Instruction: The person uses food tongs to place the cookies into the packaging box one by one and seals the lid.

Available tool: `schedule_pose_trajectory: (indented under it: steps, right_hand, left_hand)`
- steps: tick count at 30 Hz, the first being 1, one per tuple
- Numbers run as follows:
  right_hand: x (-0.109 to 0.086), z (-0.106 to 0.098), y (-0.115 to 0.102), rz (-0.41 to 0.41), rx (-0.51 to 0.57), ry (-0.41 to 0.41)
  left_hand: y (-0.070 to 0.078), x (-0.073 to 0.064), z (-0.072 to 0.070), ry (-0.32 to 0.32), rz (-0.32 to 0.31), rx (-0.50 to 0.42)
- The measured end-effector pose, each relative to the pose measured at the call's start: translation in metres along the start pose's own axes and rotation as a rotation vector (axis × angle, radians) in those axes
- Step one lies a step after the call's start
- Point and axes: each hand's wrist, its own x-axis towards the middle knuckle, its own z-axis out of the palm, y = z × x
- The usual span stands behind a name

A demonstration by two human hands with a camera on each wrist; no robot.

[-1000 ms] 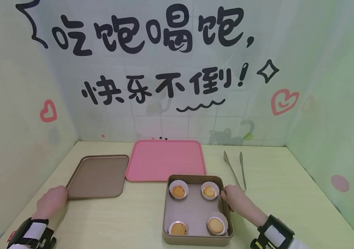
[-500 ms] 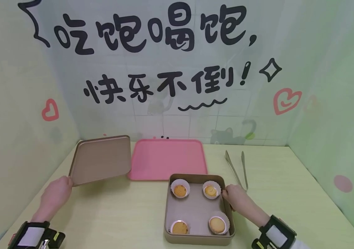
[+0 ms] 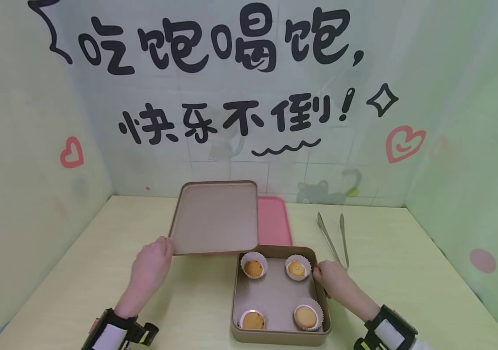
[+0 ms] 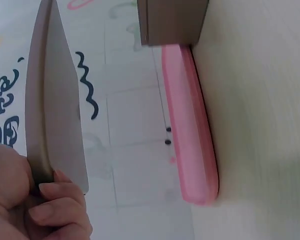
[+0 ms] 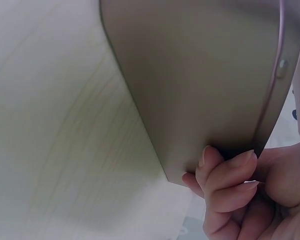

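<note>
My left hand (image 3: 150, 262) pinches the near left corner of a flat brown lid (image 3: 215, 216), raised above the table. In the left wrist view the lid stands nearly edge-on, fingers curled at its rim. Below and to the right sits a square brown metal box (image 3: 279, 338) of matching colour. Inside it, small round cookies (image 3: 306, 316) in white paper cups lie near the corners. My right hand (image 3: 338, 282) grips the box's right side near the far corner. Curled fingers (image 5: 230, 180) lie against its outer wall in the right wrist view.
A pink tray (image 3: 275, 218) lies at the back, mostly covered by the lid in the head view. Spread metal tongs (image 3: 344, 240) rest beyond my right hand. Printed walls enclose the pale wooden table (image 3: 406, 272) on its left, back and right.
The left hand has lifted the lid off the table at the left and carried it rightward, now in front of the pink tray. The right hand and box have stayed in place.
</note>
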Motion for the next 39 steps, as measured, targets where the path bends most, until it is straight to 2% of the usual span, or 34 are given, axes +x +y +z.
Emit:
schedule_pose_trajectory:
  steps: [4, 6, 9, 12, 14, 16, 20, 22, 24, 29, 34, 37, 39]
  right_hand:
    - [-0.001, -0.001, 0.000, 0.022, 0.025, -0.017]
    - [-0.001, -0.003, 0.000, 0.043, 0.056, -0.051]
    - [0.001, -0.014, -0.002, 0.090, 0.106, -0.110]
    - [0.008, -0.032, -0.008, 0.118, 0.178, -0.094]
    - [0.015, -0.043, -0.013, 0.111, 0.281, -0.051]
    - [0.023, -0.051, -0.018, 0.089, 0.441, -0.037]
    - [0.033, -0.059, -0.024, 0.084, 0.776, -0.121]
    - [0.035, -0.060, -0.024, 0.102, 0.876, -0.161]
    - [0.036, -0.060, -0.023, 0.109, 0.930, -0.181]
    - [0.033, -0.059, -0.016, 0.103, 0.944, -0.176]
    - [0.032, -0.057, -0.014, 0.077, 0.883, -0.156]
    - [0.032, -0.059, -0.016, 0.043, 0.856, -0.132]
    - [0.032, -0.061, -0.019, 0.018, 0.836, -0.094]
  left_hand:
    - [0.025, -0.006, 0.020, 0.007, 0.042, -0.026]
    - [0.034, -0.009, 0.027, 0.010, 0.054, -0.033]
    - [0.045, -0.012, 0.033, 0.004, 0.059, -0.036]
    - [0.054, -0.013, 0.034, 0.001, 0.060, -0.034]
    - [0.058, -0.013, 0.035, 0.007, 0.069, -0.028]
    - [0.063, -0.014, 0.036, 0.019, 0.085, -0.023]
    - [0.070, -0.015, 0.039, 0.025, 0.125, -0.030]
    - [0.073, -0.015, 0.040, 0.018, 0.139, -0.046]
    - [0.075, -0.015, 0.041, 0.006, 0.143, -0.071]
    - [0.075, -0.010, 0.043, -0.023, 0.151, -0.144]
    - [0.079, 0.008, 0.040, -0.080, 0.184, -0.262]
    - [0.084, 0.019, 0.035, -0.080, 0.193, -0.264]
    - [0.087, 0.025, 0.031, -0.056, 0.208, -0.241]
